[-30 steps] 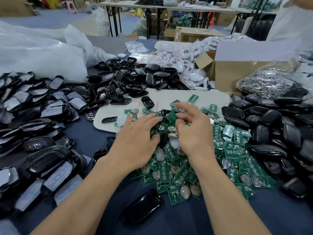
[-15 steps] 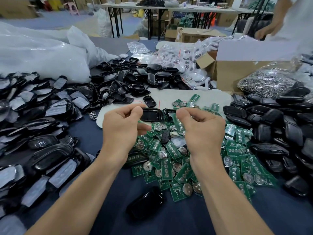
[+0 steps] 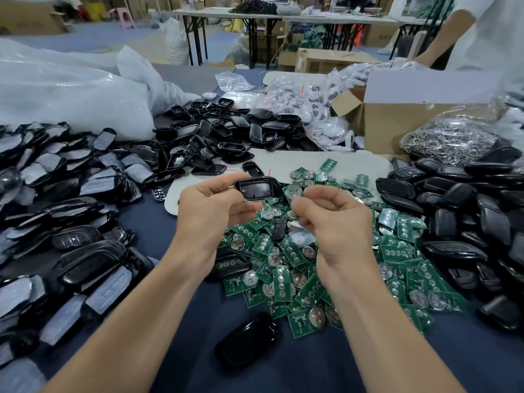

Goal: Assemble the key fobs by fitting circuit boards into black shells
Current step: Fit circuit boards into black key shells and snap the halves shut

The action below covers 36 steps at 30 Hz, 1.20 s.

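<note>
My left hand (image 3: pixel 211 207) pinches a hollow black shell (image 3: pixel 258 188) by its left end, open side toward me, held above the table. My right hand (image 3: pixel 337 219) pinches a circuit board (image 3: pixel 294 192) with a round silver battery face, just right of the shell and apart from it. Below both hands lies a loose heap of green circuit boards (image 3: pixel 309 276). Black shells lie piled behind (image 3: pixel 226 131), to the left (image 3: pixel 71 194) and to the right (image 3: pixel 467 211).
One closed black fob (image 3: pixel 246 340) lies near the table's front edge. A cardboard box (image 3: pixel 397 120), a bag of metal rings (image 3: pixel 450 137) and plastic bags (image 3: pixel 71 89) stand at the back. Another person (image 3: pixel 482 32) stands at the far right.
Both hands rose from the board heap, the left lifting a black shell, the right a circuit board. They now hold the two parts side by side.
</note>
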Each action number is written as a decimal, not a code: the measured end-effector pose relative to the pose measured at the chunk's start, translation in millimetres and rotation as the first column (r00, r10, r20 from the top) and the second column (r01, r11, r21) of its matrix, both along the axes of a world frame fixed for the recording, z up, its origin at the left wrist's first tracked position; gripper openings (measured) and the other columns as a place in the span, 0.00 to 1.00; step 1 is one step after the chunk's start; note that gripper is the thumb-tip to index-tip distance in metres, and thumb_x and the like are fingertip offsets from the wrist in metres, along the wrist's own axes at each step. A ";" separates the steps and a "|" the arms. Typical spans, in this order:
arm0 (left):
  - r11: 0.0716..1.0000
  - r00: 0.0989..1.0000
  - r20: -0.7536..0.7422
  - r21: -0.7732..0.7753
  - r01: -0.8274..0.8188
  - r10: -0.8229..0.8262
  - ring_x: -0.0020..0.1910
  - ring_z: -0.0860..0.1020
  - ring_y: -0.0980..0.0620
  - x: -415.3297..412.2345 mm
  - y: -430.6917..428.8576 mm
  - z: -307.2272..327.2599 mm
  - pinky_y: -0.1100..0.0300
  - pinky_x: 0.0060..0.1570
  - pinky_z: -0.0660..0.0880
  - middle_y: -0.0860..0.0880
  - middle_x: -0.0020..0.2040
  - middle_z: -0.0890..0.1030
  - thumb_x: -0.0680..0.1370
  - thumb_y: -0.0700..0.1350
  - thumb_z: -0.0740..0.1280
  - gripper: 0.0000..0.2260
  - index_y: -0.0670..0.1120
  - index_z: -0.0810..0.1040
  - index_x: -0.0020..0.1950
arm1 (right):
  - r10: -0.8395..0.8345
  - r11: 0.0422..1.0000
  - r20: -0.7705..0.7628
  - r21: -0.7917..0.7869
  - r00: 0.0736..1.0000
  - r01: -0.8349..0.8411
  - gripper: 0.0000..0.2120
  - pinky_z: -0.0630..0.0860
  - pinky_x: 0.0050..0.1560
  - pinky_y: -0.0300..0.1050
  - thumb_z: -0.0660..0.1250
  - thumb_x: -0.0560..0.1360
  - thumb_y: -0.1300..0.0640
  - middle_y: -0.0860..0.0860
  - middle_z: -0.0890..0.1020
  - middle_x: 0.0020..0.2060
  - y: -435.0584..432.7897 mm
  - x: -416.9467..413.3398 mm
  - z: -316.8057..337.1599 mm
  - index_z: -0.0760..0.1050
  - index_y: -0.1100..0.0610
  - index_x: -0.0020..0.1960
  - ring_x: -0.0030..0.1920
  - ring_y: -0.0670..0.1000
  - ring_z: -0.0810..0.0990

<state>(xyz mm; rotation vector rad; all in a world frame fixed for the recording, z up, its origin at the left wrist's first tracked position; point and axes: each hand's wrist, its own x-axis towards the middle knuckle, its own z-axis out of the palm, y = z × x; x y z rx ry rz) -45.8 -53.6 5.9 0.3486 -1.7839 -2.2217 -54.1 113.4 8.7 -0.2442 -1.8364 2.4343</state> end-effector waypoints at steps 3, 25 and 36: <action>0.999 0.999 -0.015 -0.024 0.030 -0.030 0.41 0.88 0.41 -1.0 0.4 -2.8 0.58 0.39 0.84 0.46 0.34 0.81 0.78 0.27 0.64 0.17 0.44 0.87 0.56 | 0.081 0.997 0.015 0.015 0.997 -0.081 0.21 0.74 0.30 0.38 0.74 0.71 0.73 0.43 0.79 0.30 -0.1 -1.3 -2.2 0.84 0.50 0.54 0.30 0.45 0.76; 0.941 0.996 0.057 -0.329 0.081 -0.066 0.34 0.74 0.48 -0.3 1.3 -6.4 0.55 0.37 0.75 0.38 0.36 0.82 0.72 0.50 0.70 0.10 0.60 0.89 0.47 | 0.257 0.942 0.095 -0.246 0.962 -0.227 0.08 0.65 0.36 0.38 0.77 0.65 0.64 0.48 0.82 0.33 -1.6 5.6 8.4 0.86 0.53 0.41 0.28 0.44 0.67; 0.903 0.995 0.025 -0.419 0.098 -0.097 0.35 0.76 0.44 -0.3 -2.5 -12.1 0.50 0.41 0.76 0.36 0.42 0.86 0.72 0.58 0.70 0.09 0.63 0.87 0.50 | 0.184 0.977 0.070 0.094 0.980 -0.190 0.17 0.69 0.33 0.37 0.71 0.76 0.69 0.44 0.75 0.31 -4.4 4.4 0.4 0.78 0.50 0.58 0.31 0.44 0.72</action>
